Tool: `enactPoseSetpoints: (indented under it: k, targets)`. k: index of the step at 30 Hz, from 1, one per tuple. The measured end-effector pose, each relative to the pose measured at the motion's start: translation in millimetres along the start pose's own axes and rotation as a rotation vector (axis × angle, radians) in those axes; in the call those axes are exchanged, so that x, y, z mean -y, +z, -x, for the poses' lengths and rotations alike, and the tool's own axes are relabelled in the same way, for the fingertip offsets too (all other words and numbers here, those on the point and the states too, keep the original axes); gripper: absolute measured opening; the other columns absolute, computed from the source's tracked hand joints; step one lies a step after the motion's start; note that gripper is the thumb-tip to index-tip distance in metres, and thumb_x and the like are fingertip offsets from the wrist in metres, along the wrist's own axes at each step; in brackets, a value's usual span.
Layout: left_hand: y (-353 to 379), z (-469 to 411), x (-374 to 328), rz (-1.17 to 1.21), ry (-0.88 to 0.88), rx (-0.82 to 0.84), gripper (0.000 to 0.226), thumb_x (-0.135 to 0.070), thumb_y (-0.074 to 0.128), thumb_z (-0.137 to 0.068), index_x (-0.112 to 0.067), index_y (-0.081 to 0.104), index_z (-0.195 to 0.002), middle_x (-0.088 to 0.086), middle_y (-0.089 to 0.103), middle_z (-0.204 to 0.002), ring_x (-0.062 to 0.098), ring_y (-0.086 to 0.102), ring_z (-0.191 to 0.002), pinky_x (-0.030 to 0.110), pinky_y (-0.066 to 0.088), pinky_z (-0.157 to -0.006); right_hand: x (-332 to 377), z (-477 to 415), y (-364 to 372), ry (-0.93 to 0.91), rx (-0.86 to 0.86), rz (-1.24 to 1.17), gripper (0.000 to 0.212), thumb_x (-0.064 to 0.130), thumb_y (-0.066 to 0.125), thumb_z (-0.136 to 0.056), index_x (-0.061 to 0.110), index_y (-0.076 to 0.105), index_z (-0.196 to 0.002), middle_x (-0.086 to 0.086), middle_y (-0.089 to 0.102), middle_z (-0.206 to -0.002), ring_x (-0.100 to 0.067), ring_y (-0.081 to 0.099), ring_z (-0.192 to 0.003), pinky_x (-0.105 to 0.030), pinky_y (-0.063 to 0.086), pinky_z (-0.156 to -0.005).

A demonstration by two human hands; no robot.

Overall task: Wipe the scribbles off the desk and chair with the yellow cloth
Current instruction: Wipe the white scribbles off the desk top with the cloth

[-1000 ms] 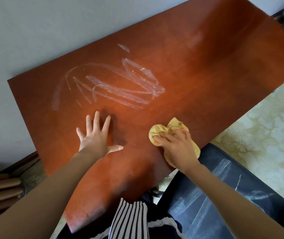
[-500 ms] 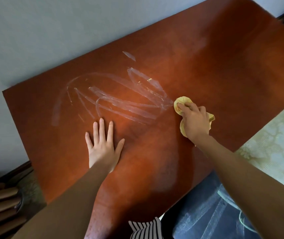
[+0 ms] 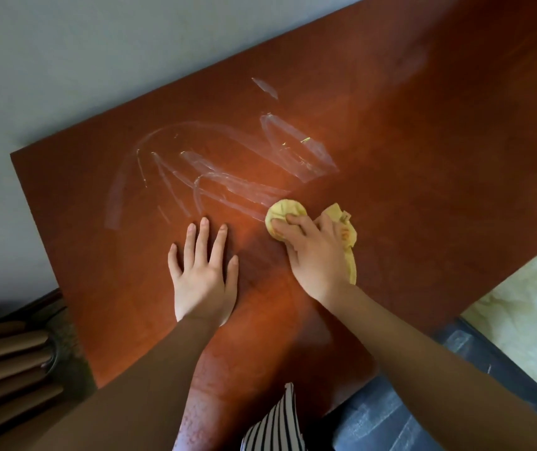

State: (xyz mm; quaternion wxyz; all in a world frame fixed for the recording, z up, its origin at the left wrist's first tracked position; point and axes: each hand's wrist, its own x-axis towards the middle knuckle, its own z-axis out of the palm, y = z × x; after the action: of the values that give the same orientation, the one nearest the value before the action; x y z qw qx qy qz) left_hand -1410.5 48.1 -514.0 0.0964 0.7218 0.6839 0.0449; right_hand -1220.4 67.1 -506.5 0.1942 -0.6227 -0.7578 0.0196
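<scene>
White chalky scribbles [image 3: 215,167] cover the left-centre of the reddish-brown desk [image 3: 423,141]. My right hand [image 3: 316,252] grips the crumpled yellow cloth [image 3: 285,211] and presses it on the desk at the lower right end of the scribbles. Part of the cloth trails out behind my hand. My left hand [image 3: 203,271] lies flat on the desk just left of the cloth, fingers straight and spread. The dark chair seat [image 3: 391,418] with pale scribble streaks shows at the bottom right, under the desk's near edge.
A grey wall [image 3: 98,60] runs along the desk's far edge. Brown wooden slats [image 3: 3,362] stand at the lower left beside the desk. Pale patterned floor [image 3: 527,304] lies to the right. Striped clothing [image 3: 277,424] shows at the bottom centre.
My right hand with the cloth swept up to the scribbles' right end, then back down and left toward my left hand. The scribbles' lower right part looks fainter.
</scene>
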Motion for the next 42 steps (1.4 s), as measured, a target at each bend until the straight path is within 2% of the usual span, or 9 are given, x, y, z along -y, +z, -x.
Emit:
enactPoseSetpoints:
  k: [2, 6, 10, 13, 21, 24, 30, 35, 42]
  targets:
    - [0.9, 0.6, 0.7, -0.003, -0.002, -0.004, 0.056, -0.044, 0.021, -0.097, -0.021, 0.033, -0.147, 0.007, 0.026, -0.156, 0.024, 0.016, -0.145, 0.051, 0.011, -0.115, 6.4, 19.3, -1.3, -0.122, 0.029, -0.019, 0.032, 0.015, 0.05, -0.083, 0.028, 0.069, -0.106, 0.001, 0.067, -0.104, -0.028, 0.052, -0.077, -0.038, 0.041, -0.072]
    - [0.7, 1.4, 0.6, 0.002, -0.003, -0.013, 0.056, -0.043, 0.021, -0.096, -0.021, 0.033, -0.147, 0.007, 0.025, -0.156, 0.023, 0.015, -0.146, 0.049, 0.009, -0.115, -8.4, 56.7, -8.1, -0.317, 0.073, -0.143, 0.031, 0.012, 0.056, -0.084, 0.026, 0.069, -0.109, 0.002, 0.067, -0.105, -0.022, 0.047, -0.082, -0.038, 0.041, -0.076]
    - [-0.3, 1.1, 0.3, 0.005, -0.008, -0.02, 0.056, -0.042, 0.02, -0.096, -0.022, 0.032, -0.147, 0.006, 0.025, -0.156, 0.022, 0.014, -0.146, 0.047, 0.007, -0.116, -47.7, 62.3, -22.4, -0.446, 0.201, -0.072, 0.041, 0.016, 0.047, -0.082, 0.033, 0.056, -0.119, 0.004, 0.065, -0.111, -0.02, 0.043, -0.085, -0.036, 0.04, -0.08]
    - [-0.2, 1.0, 0.0, 0.006, -0.009, -0.02, 0.055, -0.041, 0.02, -0.096, -0.022, 0.033, -0.147, 0.006, 0.025, -0.156, 0.022, 0.014, -0.146, 0.047, 0.007, -0.116, -75.9, 48.3, -29.2, -0.295, 0.151, -0.049, 0.039, 0.02, 0.045, -0.085, 0.032, 0.054, -0.121, 0.001, 0.065, -0.112, -0.023, 0.045, -0.084, -0.04, 0.047, -0.076]
    - [0.8, 0.6, 0.0, 0.0, 0.004, -0.025, 0.054, -0.04, 0.023, -0.097, -0.021, 0.032, -0.147, 0.008, 0.028, -0.155, 0.025, 0.016, -0.145, 0.05, 0.009, -0.115, -102.6, -31.3, -17.9, 0.03, 0.06, 0.032, 0.037, 0.02, 0.043, -0.088, 0.023, 0.066, -0.117, -0.007, 0.063, -0.1, -0.032, 0.046, -0.08, -0.046, 0.045, -0.075]
    - [0.9, 0.3, -0.5, -0.012, 0.01, -0.024, 0.054, -0.04, 0.024, -0.097, -0.021, 0.032, -0.147, 0.008, 0.028, -0.155, 0.025, 0.015, -0.144, 0.049, 0.008, -0.115, -99.4, -66.9, -10.7, 0.148, 0.009, 0.011, 0.031, 0.011, 0.054, -0.089, 0.022, 0.068, -0.115, -0.007, 0.064, -0.099, -0.037, 0.048, -0.085, -0.048, 0.043, -0.077]
    - [1.1, 0.8, 0.5, -0.029, 0.022, -0.03, 0.053, -0.04, 0.025, -0.097, -0.02, 0.032, -0.146, 0.009, 0.028, -0.154, 0.024, 0.013, -0.144, 0.047, 0.004, -0.114, -71.1, -120.5, 14.2, 0.45, -0.01, -0.003, 0.035, 0.016, 0.048, -0.096, 0.032, 0.058, -0.126, 0.002, 0.056, -0.123, -0.028, 0.041, -0.11, -0.036, 0.028, -0.093]
    - [2.6, -1.3, 1.3, -0.033, 0.031, -0.041, 0.053, -0.04, 0.025, -0.097, -0.02, 0.033, -0.146, 0.009, 0.03, -0.154, 0.025, 0.015, -0.144, 0.047, 0.005, -0.114, -61.9, -134.1, 20.0, 0.47, -0.02, 0.009, 0.037, 0.016, 0.049, -0.096, 0.032, 0.056, -0.128, 0.003, 0.055, -0.125, -0.027, 0.041, -0.112, -0.036, 0.027, -0.094]
    - [2.4, -1.3, 1.2, -0.025, 0.026, -0.044, 0.053, -0.04, 0.026, -0.097, -0.021, 0.035, -0.145, 0.009, 0.031, -0.153, 0.026, 0.018, -0.144, 0.047, 0.005, -0.114, -24.2, -65.8, 18.1, 0.139, -0.052, -0.057, 0.035, 0.003, 0.061, -0.084, 0.024, 0.07, -0.111, -0.003, 0.067, -0.098, -0.033, 0.051, -0.084, -0.042, 0.039, -0.078]
